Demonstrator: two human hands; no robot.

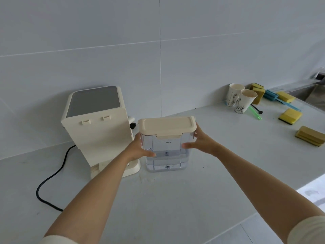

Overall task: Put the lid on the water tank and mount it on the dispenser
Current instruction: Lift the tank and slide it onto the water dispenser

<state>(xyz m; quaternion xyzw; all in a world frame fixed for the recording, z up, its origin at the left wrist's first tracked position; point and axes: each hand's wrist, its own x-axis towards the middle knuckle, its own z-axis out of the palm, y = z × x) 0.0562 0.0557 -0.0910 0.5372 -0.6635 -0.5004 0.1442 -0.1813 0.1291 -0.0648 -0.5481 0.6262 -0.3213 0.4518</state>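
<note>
The clear water tank [166, 152] stands upright on the pale counter [175, 199], just to the right of the dispenser [98, 127], with its cream lid [167, 126] already seated flat across the top; whether the front clasp is fully snapped down is hard to say from this angle. A shallow layer of water shows in the tank's lower part, which is a fair reason to keep it level.

The left hand [140, 148] presses against the tank's left wall and the right hand [200, 141] against its right wall, the fingers [187, 145] of the right curled round onto the front face. Both hands are closed on the tank from opposite sides, a grip that suits lifting a box-shaped, partly filled container without tipping it.

The dispenser shows its flat back panel with two small hooks near the top and a step at its base, apparently the seat for the tank. A black power cord [51, 178] trails off to its left. Mounting is the step not yet done.

Well apart, at the counter's far right, stand two paper cups [241, 99] and several yellow sponges [290, 117].
</note>
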